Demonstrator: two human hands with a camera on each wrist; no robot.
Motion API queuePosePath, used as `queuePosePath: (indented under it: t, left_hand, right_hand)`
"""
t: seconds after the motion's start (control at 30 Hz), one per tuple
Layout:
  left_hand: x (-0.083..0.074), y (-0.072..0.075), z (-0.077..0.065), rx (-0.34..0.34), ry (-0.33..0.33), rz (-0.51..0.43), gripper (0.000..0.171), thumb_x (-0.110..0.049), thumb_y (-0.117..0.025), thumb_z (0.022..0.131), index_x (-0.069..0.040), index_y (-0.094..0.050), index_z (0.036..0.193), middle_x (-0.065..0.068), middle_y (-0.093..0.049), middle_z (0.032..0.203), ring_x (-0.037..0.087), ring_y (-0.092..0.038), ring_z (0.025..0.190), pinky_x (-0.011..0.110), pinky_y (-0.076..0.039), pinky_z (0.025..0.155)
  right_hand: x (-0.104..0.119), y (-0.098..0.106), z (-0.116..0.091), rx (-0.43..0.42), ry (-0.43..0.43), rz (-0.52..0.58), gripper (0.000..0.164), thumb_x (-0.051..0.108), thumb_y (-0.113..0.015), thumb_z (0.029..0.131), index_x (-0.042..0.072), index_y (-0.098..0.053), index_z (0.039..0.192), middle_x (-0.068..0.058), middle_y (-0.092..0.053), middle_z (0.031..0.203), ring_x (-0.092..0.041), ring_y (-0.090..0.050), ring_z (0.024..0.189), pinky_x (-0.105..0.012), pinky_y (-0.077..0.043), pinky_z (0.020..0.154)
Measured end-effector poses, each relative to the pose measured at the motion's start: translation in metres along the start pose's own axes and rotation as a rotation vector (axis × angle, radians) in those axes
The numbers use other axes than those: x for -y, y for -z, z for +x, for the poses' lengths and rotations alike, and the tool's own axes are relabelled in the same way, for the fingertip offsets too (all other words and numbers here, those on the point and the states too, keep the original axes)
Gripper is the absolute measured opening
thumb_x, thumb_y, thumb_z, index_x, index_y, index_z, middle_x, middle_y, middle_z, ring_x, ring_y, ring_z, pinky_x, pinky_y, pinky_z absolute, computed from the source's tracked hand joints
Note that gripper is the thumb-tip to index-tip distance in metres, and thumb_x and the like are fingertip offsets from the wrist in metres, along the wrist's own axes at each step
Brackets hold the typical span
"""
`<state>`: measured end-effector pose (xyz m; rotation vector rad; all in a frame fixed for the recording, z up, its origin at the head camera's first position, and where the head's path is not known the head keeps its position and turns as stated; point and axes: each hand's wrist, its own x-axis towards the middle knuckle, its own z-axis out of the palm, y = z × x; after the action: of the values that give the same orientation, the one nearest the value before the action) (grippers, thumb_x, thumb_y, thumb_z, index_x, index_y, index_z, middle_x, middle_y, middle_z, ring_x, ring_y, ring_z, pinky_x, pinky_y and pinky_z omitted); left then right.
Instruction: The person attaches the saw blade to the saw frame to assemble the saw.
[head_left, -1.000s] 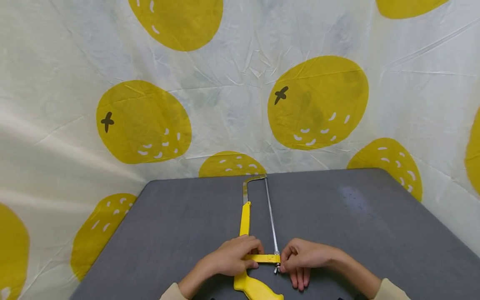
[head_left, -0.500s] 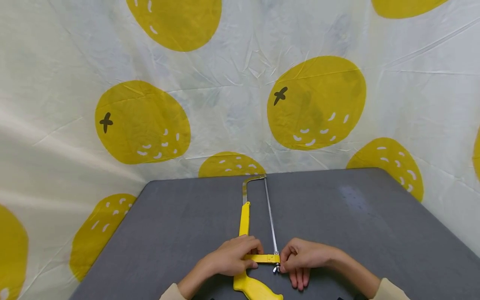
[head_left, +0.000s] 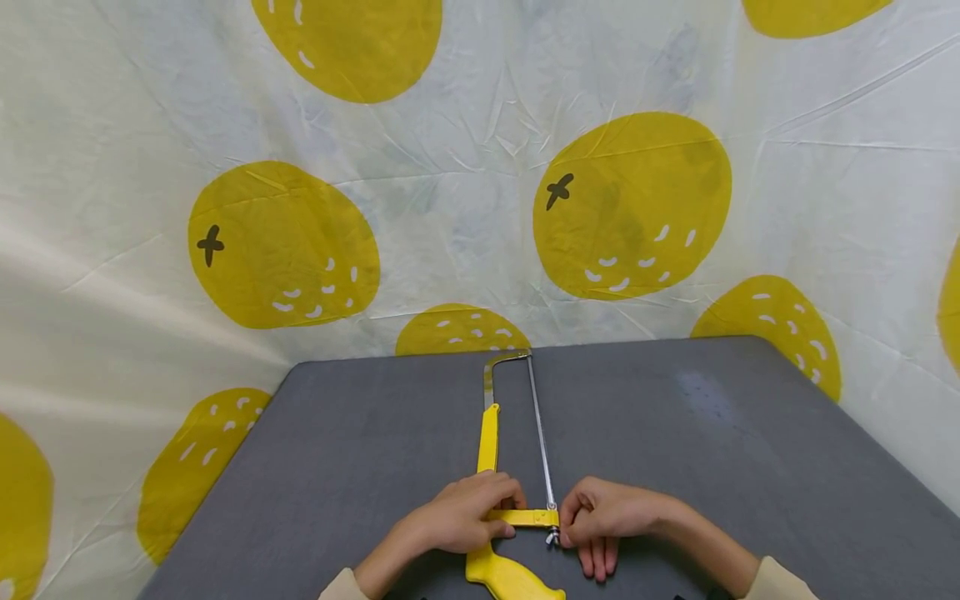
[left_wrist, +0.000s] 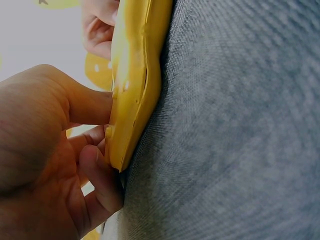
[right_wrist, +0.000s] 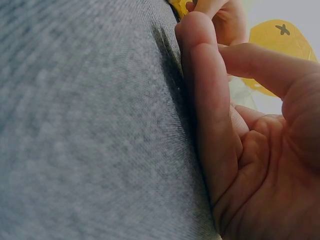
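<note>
A hacksaw with a yellow frame and handle [head_left: 513,577] lies on the grey table, its thin blade [head_left: 538,433] running away from me on the right side. My left hand [head_left: 468,512] grips the yellow frame where the handle meets the short crossbar [head_left: 534,518]. In the left wrist view, that thumb presses on the yellow handle [left_wrist: 132,85]. At the near end of the blade sits a small metal wing nut [head_left: 552,537]. The thumb and index finger of my right hand [head_left: 611,517] pinch at its right side, partly hidden; the other fingers rest on the table.
The grey cloth-covered table [head_left: 375,442] extends around the saw on both sides. Behind it hangs a white curtain [head_left: 457,225] printed with yellow fruit, close to the saw's far end.
The wing nut stands at a slightly different angle by the right fingertips. Both hands and the hacksaw keep nearly the same place.
</note>
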<state>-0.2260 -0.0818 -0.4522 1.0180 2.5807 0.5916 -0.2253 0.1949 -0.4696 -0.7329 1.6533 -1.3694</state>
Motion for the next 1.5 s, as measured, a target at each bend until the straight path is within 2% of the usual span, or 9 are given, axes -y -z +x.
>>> queuePosePath:
  t: [0.53,0.6,0.77,0.83,1.03,1.17,1.27,1.33,1.5]
  left_hand:
    - [0.0003,-0.0007,0.0,-0.013,0.001,0.005,0.017,-0.028,-0.074,0.096,-0.033,-0.064,0.109,-0.018,-0.053,0.092,-0.002,-0.048,0.083,0.018,-0.041,0.071]
    - [0.0007,-0.001,0.0002,-0.012,-0.001,0.002,0.017,-0.028,-0.073,0.096,-0.033,-0.064,0.109,-0.018,-0.053,0.092,-0.002,-0.048,0.082,0.018,-0.042,0.071]
    - [0.0019,-0.002,0.0006,-0.008,-0.009,-0.002,0.017,-0.028,-0.073,0.097,-0.034,-0.064,0.109,-0.018,-0.053,0.092,-0.002,-0.048,0.082,0.018,-0.042,0.071]
    - [0.0023,-0.0022,0.0007,-0.007,-0.01,-0.004,0.017,-0.028,-0.073,0.097,-0.034,-0.064,0.11,-0.018,-0.053,0.093,-0.002,-0.048,0.082,0.018,-0.042,0.071]
    - [0.0027,-0.0026,0.0014,-0.004,-0.005,-0.008,0.017,-0.028,-0.073,0.097,-0.035,-0.064,0.11,-0.018,-0.053,0.093,-0.002,-0.048,0.083,0.019,-0.042,0.071]
    - [0.0026,-0.0023,0.0021,-0.004,-0.002,-0.009,0.017,-0.028,-0.073,0.097,-0.035,-0.064,0.11,-0.018,-0.053,0.092,-0.002,-0.048,0.083,0.019,-0.042,0.071]
    - [0.0021,-0.0022,0.002,-0.006,-0.004,-0.007,0.017,-0.028,-0.073,0.097,-0.034,-0.064,0.11,-0.018,-0.053,0.092,-0.002,-0.048,0.082,0.019,-0.042,0.07]
    - [0.0018,-0.0022,0.0017,-0.008,-0.005,-0.007,0.017,-0.028,-0.073,0.097,-0.034,-0.064,0.109,-0.018,-0.053,0.092,-0.002,-0.048,0.082,0.019,-0.042,0.07]
    - [0.0019,-0.0025,0.0016,-0.009,-0.003,-0.007,0.017,-0.028,-0.073,0.097,-0.034,-0.064,0.109,-0.018,-0.053,0.091,-0.002,-0.048,0.082,0.019,-0.042,0.07]
  right_hand:
    - [0.0022,-0.0006,0.0007,-0.008,-0.001,0.003,0.027,0.007,-0.063,0.095,-0.019,-0.06,0.103,-0.056,-0.054,0.082,-0.005,-0.07,0.055,-0.021,-0.053,0.049]
    - [0.0022,-0.0003,0.0008,-0.009,-0.007,0.015,0.028,0.007,-0.063,0.095,-0.019,-0.06,0.103,-0.047,-0.062,0.076,-0.005,-0.069,0.055,-0.021,-0.053,0.048]
    - [0.0016,0.0,0.0006,-0.01,-0.02,0.05,0.028,0.007,-0.065,0.095,-0.02,-0.06,0.103,-0.006,-0.072,0.069,-0.004,-0.069,0.054,-0.022,-0.053,0.048]
    - [0.0012,-0.0003,0.0004,-0.011,-0.02,0.051,0.026,0.007,-0.065,0.095,-0.018,-0.061,0.102,-0.001,-0.071,0.068,-0.004,-0.069,0.054,-0.022,-0.053,0.048]
    - [0.0005,-0.001,0.0006,-0.019,-0.015,0.045,0.019,0.006,-0.066,0.094,-0.012,-0.064,0.099,-0.008,-0.072,0.069,-0.005,-0.069,0.054,-0.022,-0.053,0.047]
    - [0.0004,-0.0009,0.001,-0.023,-0.012,0.032,0.018,0.006,-0.065,0.094,-0.012,-0.064,0.099,-0.03,-0.069,0.07,-0.005,-0.069,0.053,-0.023,-0.053,0.047]
    - [0.0005,-0.0009,0.0011,-0.024,-0.011,0.021,0.018,0.006,-0.065,0.094,-0.012,-0.064,0.099,-0.049,-0.059,0.076,-0.005,-0.068,0.053,-0.022,-0.053,0.047]
    - [0.0005,-0.0011,0.0011,-0.023,-0.01,0.018,0.019,0.006,-0.065,0.095,-0.012,-0.063,0.099,-0.056,-0.054,0.08,-0.004,-0.068,0.053,-0.022,-0.053,0.047]
    - [0.0006,-0.0012,0.0013,-0.028,-0.01,0.011,0.018,0.007,-0.065,0.095,-0.011,-0.064,0.099,-0.055,-0.055,0.079,-0.005,-0.068,0.053,-0.022,-0.052,0.046]
